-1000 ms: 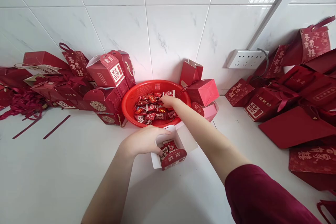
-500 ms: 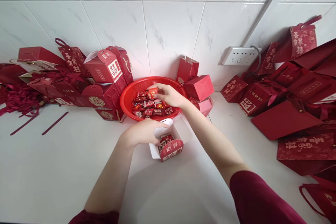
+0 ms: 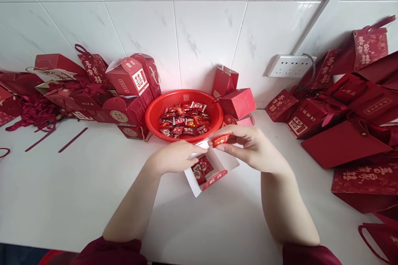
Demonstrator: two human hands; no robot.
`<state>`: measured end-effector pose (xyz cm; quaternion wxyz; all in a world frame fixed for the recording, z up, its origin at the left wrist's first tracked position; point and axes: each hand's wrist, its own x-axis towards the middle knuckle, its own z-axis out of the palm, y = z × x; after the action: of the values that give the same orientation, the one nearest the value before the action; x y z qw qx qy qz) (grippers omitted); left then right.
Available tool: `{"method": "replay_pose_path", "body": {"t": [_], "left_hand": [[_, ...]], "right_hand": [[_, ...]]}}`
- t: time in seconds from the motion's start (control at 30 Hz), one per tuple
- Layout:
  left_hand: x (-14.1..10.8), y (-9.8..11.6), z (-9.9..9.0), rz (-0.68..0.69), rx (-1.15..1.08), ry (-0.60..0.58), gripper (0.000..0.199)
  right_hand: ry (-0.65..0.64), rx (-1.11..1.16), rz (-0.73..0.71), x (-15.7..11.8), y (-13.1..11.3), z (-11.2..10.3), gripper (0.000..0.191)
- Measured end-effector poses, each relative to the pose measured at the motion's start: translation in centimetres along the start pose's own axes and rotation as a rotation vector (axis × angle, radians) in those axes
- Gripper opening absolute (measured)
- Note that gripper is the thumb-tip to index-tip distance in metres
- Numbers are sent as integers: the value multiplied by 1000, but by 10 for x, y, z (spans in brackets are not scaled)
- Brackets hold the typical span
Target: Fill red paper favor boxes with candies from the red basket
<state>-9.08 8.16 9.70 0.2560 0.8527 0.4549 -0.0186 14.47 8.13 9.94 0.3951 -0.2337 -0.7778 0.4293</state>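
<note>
Between thumb and fingers, my right hand (image 3: 248, 145) pinches a bright red wrapped candy (image 3: 221, 140) just above the back right of a small open box (image 3: 214, 179). The box is red outside and white inside, with several dark red packets (image 3: 202, 169) lying in it. My left hand (image 3: 175, 156) grips the box's white flap at its back left. Directly behind, a red plastic basket (image 3: 150, 118) holds many small wrapped candies (image 3: 186, 121).
Stacked red gift boxes (image 3: 124, 109) stand left of the basket, with ribbons (image 3: 40, 109) beyond. More boxes (image 3: 238, 103) stand right of it. Red bags and boxes (image 3: 345, 143) crowd the far right. A power strip (image 3: 290, 66) is on the tiled wall.
My right hand has come out of the basket toward me with the red candy, and is now over the box. The box has turned slightly under my left hand. The view has shifted a little.
</note>
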Motion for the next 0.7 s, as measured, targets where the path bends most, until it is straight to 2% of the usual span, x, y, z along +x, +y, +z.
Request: {"method": "replay_pose_path", "body": {"t": [0.1, 0.17, 0.33, 0.4, 0.57, 0.7], "left_hand": [[-12, 7, -6, -8, 1, 72, 45], [-20, 12, -10, -28, 9, 144, 49], [-37, 19, -17, -95, 24, 263, 54], [-41, 20, -18, -118, 13, 308, 55], [-47, 22, -18, -132, -41, 451, 52], [-46, 22, -18, -109, -68, 511, 50]], "right_hand": [[20, -179, -1, -10, -13, -8, 22], [-14, -270, -6, -15, -22, -11, 23], [-261, -385, -101, -26, -43, -10, 33], [-321, -398, -104, -30, -49, -10, 34], [-353, -480, -60, -42, -54, -11, 33], [-335, -515, -12, -45, -53, -11, 32]]}}
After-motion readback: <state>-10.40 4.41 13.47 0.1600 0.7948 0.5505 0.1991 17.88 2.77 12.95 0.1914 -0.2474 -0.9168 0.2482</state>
